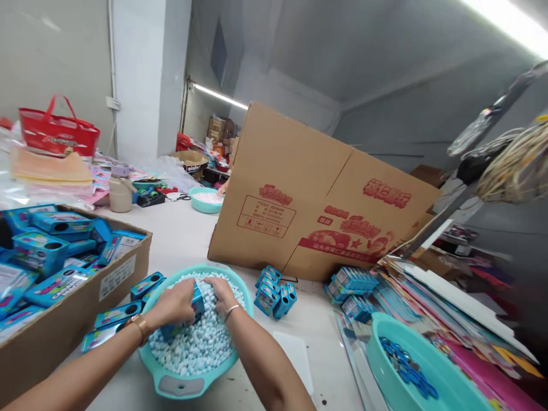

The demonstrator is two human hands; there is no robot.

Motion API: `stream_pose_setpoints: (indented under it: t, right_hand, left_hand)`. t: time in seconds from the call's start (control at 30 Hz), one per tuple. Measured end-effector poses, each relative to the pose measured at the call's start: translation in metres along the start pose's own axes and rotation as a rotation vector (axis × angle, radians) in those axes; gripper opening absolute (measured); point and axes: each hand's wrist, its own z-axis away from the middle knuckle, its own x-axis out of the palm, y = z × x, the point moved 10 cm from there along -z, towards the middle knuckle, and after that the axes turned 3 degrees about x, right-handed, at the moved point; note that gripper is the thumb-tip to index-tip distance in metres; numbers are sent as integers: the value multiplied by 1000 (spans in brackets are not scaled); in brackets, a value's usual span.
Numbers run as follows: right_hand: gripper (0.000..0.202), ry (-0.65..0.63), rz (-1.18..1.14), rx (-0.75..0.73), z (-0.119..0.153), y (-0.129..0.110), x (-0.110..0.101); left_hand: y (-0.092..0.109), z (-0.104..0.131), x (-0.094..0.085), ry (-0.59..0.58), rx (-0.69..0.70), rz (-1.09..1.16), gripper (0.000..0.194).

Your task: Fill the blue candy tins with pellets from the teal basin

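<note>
A teal basin (177,387) full of small pale blue and white pieces (188,348) stands on the white table. Over its left half, my left hand (176,305) is closed round a small blue box (197,302), held low against the pieces. My right hand (221,294) dips into the pieces at the right of the box; its fingertips are partly buried, and what they hold, if anything, is hidden. More blue boxes (117,315) lie between the basin and a cardboard carton (143,251) filled with such boxes.
Behind the basin leans a large cardboard sheet (317,205), with small stacks of blue boxes (268,294) before it. At the right are a teal tub (432,354) of blue items and piled printed sheets (454,297). A bottle (121,191) stands back left.
</note>
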Motion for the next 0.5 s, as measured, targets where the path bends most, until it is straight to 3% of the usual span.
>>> stream_pose_setpoints:
  t: [0.1,0.23,0.33,0.5]
  right_hand:
    - [14,78,-102,-42,2,-26,-3]
    - [10,90,-153,-94,6,-63,-1]
    - [10,66,-144,-104,11,-78,4]
    - [7,67,-133,-109,16,-82,5]
  left_hand:
    - [3,2,-8,197,19,113,76]
    - [1,4,-17,436,54,325,78]
    - [-3,0,-18,473,57,386,78]
    - [-4,-4,-22,486,97,376,76]
